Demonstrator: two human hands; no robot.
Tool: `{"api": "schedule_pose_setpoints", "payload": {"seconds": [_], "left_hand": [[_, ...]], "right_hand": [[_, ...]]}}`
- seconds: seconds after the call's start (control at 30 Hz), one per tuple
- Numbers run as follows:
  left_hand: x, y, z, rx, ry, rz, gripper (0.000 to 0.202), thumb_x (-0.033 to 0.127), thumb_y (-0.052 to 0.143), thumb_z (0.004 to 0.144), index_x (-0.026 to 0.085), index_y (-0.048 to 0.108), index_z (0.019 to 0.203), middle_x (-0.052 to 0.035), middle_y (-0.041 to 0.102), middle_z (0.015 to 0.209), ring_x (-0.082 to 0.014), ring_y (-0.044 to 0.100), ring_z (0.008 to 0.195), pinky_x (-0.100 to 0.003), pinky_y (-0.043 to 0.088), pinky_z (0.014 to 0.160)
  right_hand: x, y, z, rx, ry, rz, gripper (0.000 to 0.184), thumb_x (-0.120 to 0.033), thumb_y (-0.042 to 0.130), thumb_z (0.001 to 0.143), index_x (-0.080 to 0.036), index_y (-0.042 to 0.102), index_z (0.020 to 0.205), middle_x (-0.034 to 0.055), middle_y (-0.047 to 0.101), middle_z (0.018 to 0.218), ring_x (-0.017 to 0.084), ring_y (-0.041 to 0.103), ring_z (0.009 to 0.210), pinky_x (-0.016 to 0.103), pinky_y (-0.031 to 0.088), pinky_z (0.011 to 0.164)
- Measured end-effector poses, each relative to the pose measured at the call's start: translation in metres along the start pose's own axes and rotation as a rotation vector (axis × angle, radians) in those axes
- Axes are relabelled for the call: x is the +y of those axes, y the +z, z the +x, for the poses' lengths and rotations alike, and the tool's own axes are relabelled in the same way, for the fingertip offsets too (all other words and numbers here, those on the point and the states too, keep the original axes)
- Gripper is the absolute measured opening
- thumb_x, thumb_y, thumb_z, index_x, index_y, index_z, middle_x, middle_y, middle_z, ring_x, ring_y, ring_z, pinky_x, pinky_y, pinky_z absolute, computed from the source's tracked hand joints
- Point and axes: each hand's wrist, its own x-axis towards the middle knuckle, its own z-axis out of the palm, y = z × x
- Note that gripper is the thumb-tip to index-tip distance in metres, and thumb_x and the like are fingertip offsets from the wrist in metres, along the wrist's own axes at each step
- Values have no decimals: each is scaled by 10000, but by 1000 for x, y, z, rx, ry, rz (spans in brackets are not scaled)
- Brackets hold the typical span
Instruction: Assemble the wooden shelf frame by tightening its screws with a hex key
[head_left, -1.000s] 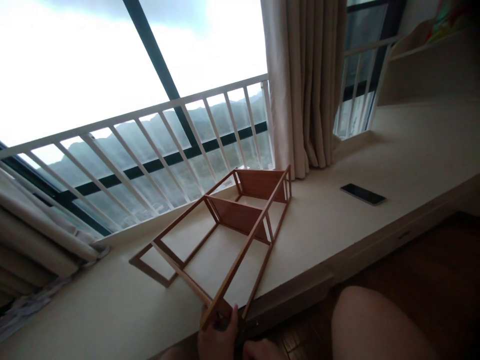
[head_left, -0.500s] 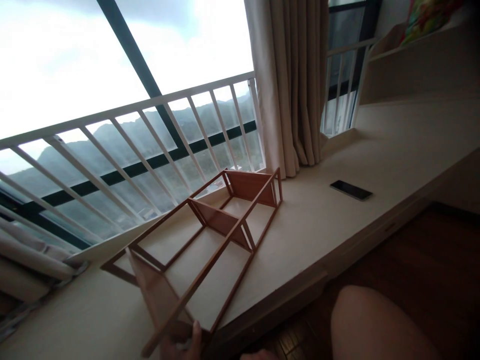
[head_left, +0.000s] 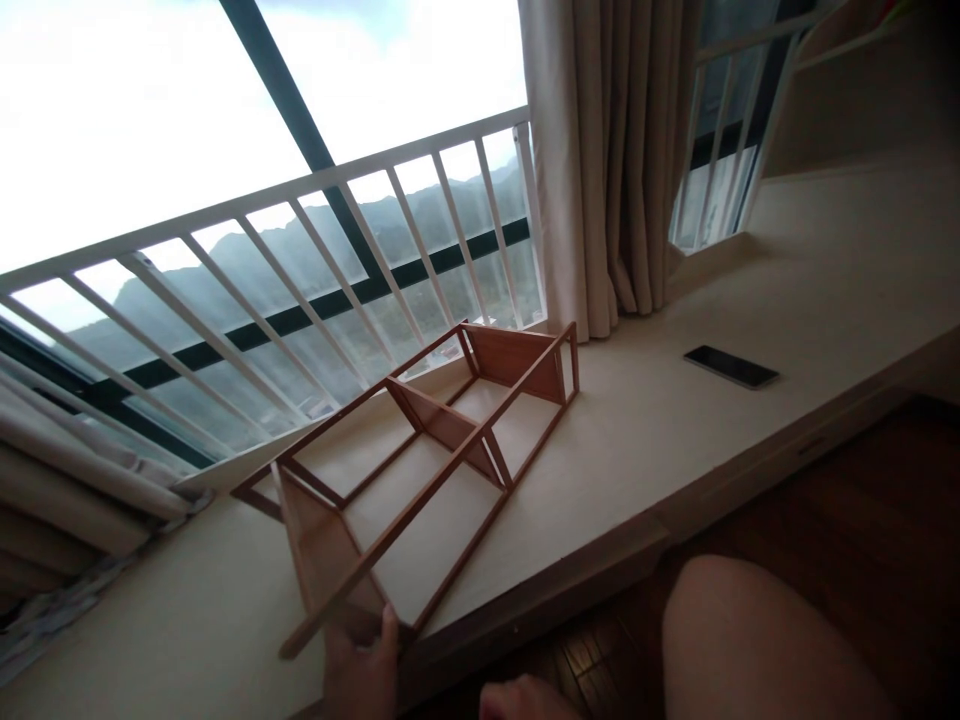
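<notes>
A small brown wooden shelf rack (head_left: 442, 465) lies on its side on the cream window ledge (head_left: 600, 440), its open frame slanting from lower left to upper right. My left hand (head_left: 361, 668) is closed round the near end of the rack, at the edge of its end board, with the thumb up along the wood. Some of its fingers are hidden behind the board. Low at the frame's bottom edge, my right hand (head_left: 529, 698) shows only in part. Its fingers are curled in, apart from the rack, and whatever they hold, if anything, is hidden.
A black phone (head_left: 731, 367) lies flat on the ledge to the right. White railing (head_left: 315, 180) runs along the window behind the rack. Beige curtains (head_left: 600, 170) hang beside it. My bare knee (head_left: 750, 640) rises over the dark wooden floor (head_left: 862, 490).
The view has shifted, so the phone, curtain and far end of the rack sit further right and slightly higher. More of my left hand shows. It keeps its hold on the rack.
</notes>
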Motion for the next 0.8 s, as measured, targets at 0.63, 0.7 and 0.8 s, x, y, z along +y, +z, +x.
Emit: {"api": "schedule_pose_setpoints", "payload": {"seconds": [0.63, 0.7, 0.8], "left_hand": [[-81, -59, 71, 184, -220, -76, 460, 541, 622, 656, 223, 388, 892, -131, 634, 970, -357, 649, 957, -510, 505, 867], [-79, -61, 73, 201, -236, -109, 456, 522, 630, 654, 209, 422, 912, -132, 631, 982, -345, 652, 960, -496, 506, 876], [-76, -67, 79, 229, -270, -126, 430, 497, 632, 662, 197, 461, 919, -130, 633, 993, -343, 644, 978, -491, 496, 902]], "right_hand": [[-13, 5, -12, -4, -102, -1, 183, -224, 646, 784, -225, 740, 942, 44, 757, 943, 202, 688, 864, 227, 432, 695], [-16, 5, -13, 1, -125, 5, 183, -271, 659, 794, -220, 740, 949, 50, 757, 939, 209, 690, 861, 230, 440, 694], [-18, 5, -14, 15, -167, 13, 203, -314, 669, 793, -223, 741, 959, 51, 758, 934, 215, 693, 856, 234, 447, 695]]}}
